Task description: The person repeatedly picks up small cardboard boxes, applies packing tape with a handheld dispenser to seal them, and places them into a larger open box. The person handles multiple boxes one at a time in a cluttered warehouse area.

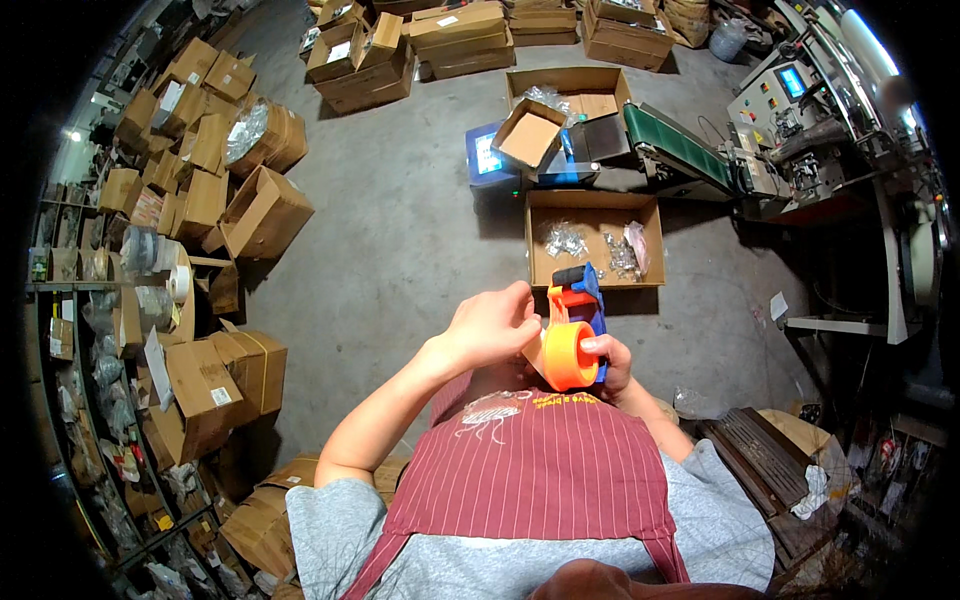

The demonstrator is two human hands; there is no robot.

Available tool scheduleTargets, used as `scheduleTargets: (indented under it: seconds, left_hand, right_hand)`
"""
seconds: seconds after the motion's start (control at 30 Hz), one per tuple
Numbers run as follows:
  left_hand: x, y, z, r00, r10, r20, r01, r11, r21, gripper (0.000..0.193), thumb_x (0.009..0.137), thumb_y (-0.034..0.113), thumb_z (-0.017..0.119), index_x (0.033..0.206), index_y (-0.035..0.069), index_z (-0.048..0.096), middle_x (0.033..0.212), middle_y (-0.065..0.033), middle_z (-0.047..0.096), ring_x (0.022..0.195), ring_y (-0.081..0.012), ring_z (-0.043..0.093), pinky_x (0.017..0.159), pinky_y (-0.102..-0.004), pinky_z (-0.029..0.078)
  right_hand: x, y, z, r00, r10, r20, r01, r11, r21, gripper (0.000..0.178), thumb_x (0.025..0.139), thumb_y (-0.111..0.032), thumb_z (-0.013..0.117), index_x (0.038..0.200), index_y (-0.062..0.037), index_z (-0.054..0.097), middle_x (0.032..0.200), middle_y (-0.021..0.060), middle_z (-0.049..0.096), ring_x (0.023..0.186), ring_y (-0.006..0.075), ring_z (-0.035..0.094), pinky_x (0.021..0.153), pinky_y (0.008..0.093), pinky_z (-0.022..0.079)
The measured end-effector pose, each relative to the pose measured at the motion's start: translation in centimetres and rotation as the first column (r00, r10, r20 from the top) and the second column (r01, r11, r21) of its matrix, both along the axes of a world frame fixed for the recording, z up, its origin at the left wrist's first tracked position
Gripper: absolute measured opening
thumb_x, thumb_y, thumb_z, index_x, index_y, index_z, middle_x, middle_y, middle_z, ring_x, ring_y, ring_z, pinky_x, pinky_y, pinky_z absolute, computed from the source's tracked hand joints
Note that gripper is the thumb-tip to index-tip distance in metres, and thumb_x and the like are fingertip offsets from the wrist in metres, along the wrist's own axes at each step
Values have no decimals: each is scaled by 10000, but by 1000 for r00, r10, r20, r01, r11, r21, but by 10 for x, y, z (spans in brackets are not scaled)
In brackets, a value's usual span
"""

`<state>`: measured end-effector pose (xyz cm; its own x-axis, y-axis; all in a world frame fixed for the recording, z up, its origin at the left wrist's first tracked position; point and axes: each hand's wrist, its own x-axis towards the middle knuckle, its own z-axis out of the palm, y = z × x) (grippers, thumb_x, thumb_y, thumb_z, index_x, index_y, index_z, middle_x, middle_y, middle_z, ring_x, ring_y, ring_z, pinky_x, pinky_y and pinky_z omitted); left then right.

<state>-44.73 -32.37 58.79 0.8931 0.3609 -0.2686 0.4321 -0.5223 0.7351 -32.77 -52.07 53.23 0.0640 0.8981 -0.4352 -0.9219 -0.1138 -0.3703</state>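
Note:
In front of my apron I have an orange and blue tape dispenser (566, 352), with a black piece on its upper end. My right hand (614, 362) grips it from the right, thumb against the orange hub and the other fingers mostly hidden behind. On the other side, my left hand (490, 326) is closed with its fingers curled in, right beside the dispenser and the tan tape roll. Whether a strip of tape lies between those fingertips is hidden. Just beyond the dispenser stands an open cardboard box (594, 240) with small clear plastic bags and a pinkish bag inside.
A blue machine (492, 160) with a screen carries a small open box (530, 136). A green conveyor (682, 148) leads to a larger machine (790, 110) at right. Stacked cartons (205, 180) and shelving (75, 285) line the left; more cartons (460, 38) stand at the back.

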Motion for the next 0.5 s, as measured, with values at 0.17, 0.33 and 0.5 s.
scheduleTargets:
  seconds: [0.17,0.33,0.5]
  left_hand:
    - [3,7,3,999,38,27,-36,998,-61,227,898,247,626,939,24,628,819,-178,683,801,-372,686,722,-435,532]
    - [5,2,24,995,-18,103,10,997,81,208,870,233,649,892,26,666,852,-177,700,819,-365,698,712,-442,548]
    - [8,0,28,996,-64,63,48,971,234,217,852,245,666,885,31,673,840,-165,705,806,-376,696,699,-451,551]
  right_hand:
    - [4,1,-3,1000,9,7,-10,999,47,621,815,-258,608,1380,-26,494,1185,130,652,1046,238,665,929,368,543]
    - [3,2,18,998,21,55,-23,999,37,669,816,-247,662,1413,-32,449,1238,118,615,1107,225,632,968,364,520]
    - [-1,3,27,969,82,233,-94,995,43,697,837,-285,689,1435,-37,429,1284,104,592,1176,204,600,995,362,506]
